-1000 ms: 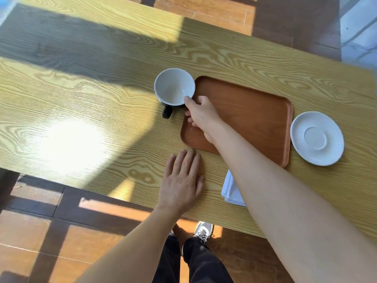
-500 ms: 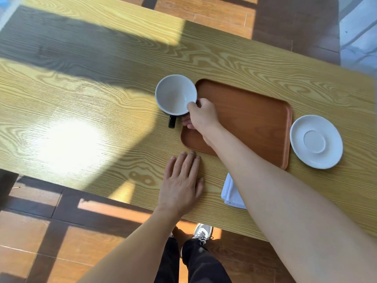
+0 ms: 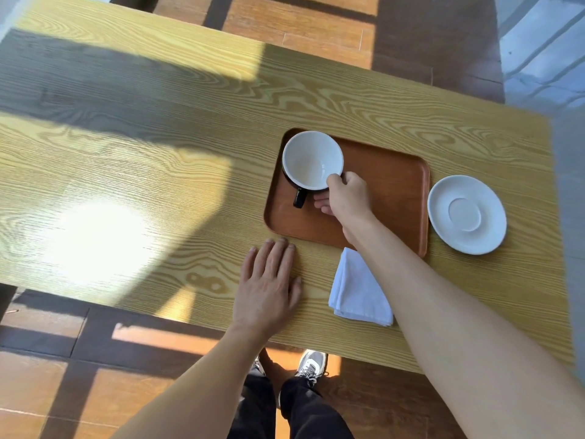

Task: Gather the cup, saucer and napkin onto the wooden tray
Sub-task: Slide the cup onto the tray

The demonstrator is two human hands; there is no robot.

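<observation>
The right hand (image 3: 346, 194) pinched the cup (image 3: 311, 160) by its rim — a moment earlier beside the wooden tray (image 3: 389, 191), now over its nine-o'clock end. Saucer (image 3: 467, 214) at three o'clock and napkin (image 3: 359, 289) at six remained off — the left hand (image 3: 269, 283) lay flat, empty.
</observation>
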